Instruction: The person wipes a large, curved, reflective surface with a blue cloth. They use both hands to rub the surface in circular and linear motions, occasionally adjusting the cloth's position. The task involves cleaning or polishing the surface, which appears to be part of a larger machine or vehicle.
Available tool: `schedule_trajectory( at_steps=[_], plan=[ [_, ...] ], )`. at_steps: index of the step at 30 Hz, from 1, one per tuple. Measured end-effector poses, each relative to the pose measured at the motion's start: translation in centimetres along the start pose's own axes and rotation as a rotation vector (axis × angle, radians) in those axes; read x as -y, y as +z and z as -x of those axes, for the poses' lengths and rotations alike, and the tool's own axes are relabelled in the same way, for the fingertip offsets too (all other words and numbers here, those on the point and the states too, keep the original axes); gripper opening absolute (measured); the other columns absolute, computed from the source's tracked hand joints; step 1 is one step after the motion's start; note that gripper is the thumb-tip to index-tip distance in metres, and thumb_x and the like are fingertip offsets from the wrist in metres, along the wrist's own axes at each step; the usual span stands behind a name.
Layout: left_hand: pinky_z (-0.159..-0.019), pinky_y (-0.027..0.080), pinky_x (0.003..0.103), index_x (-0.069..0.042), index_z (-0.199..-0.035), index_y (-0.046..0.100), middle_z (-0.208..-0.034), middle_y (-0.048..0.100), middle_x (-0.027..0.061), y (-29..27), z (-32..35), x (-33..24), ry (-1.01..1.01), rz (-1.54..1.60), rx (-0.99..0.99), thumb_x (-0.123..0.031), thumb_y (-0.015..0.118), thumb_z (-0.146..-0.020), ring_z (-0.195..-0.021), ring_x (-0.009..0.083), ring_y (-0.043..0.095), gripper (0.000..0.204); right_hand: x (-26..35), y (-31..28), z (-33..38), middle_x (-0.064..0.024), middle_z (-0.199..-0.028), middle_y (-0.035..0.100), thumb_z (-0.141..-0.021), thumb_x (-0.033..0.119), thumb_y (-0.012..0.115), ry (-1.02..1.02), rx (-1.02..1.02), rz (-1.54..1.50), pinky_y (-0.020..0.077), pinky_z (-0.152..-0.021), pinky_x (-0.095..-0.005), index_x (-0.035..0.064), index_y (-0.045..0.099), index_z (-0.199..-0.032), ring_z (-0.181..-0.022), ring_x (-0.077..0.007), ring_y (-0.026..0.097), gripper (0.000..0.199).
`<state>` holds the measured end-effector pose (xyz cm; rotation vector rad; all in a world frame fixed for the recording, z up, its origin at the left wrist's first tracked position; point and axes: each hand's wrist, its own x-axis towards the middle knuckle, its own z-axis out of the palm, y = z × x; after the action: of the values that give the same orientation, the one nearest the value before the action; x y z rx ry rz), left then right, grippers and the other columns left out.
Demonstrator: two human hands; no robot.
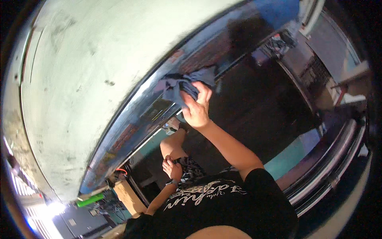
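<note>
While the right hand point(197, 106) presses its closed fingers on the grey cloth point(181, 84), the cloth lies toward eleven o'clock on the shiny dark panel point(131, 123); the left hand point(172, 167), curled, rests far below.

Dim, blurred, heavy fisheye edge distortion

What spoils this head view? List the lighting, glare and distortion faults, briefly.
Head view: strong fisheye bend curves the glossy dark panel and the pale wall above it; a black rim darkens the corners; a bright glare patch burns out the lower left; the floor is deeply shadowed; the right hand pressing the grey cloth is slightly soft.
</note>
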<state>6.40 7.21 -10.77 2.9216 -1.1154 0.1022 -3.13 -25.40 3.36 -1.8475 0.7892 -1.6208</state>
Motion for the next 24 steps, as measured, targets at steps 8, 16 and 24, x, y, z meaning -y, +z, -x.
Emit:
schedule_trajectory(
  at_steps=[8,16,24],
  plan=[
    [-0.092,0.034,0.045,-0.004,-0.116,0.045,-0.119,0.043,0.0166,1.3,0.2,0.8,-0.065,-0.111,0.033,-0.017,0.057,-0.067,-0.112,0.0341,0.04,0.052,-7.0,-10.7,-12.1,-0.0248,-0.128,0.033,-0.072,0.005,0.055,0.134,-0.551,0.119,0.025,-0.104,-0.046,0.0029,0.046,-0.12,-0.117,-0.04,0.033,0.05],
    [-0.09,0.036,0.044,-0.003,-0.116,0.043,-0.118,0.043,0.0164,1.2,-0.1,1.2,-0.021,-0.151,-0.015,-0.018,0.059,-0.069,-0.111,0.0341,0.04,0.052,0.2,-1.5,-7.3,-0.0125,-0.118,0.042,-0.063,0.003,0.064,0.07,-0.219,0.137,0.0326,-0.089,-0.0458,0.0213,0.062,-0.104,-0.106,-0.0343,0.04,0.045],
    [-0.086,0.039,0.047,-0.004,-0.111,0.041,-0.115,0.042,0.0154,0.8,-2.3,-0.3,-0.083,-0.273,0.099,-0.021,0.059,-0.073,-0.108,0.0345,0.041,0.046,1.2,-2.3,-2.7,-0.0134,-0.122,0.042,-0.062,0.003,0.067,0.108,0.022,-0.207,0.0338,-0.095,-0.0417,0.0073,0.059,-0.103,-0.112,-0.0341,0.04,0.042]
  ],
)
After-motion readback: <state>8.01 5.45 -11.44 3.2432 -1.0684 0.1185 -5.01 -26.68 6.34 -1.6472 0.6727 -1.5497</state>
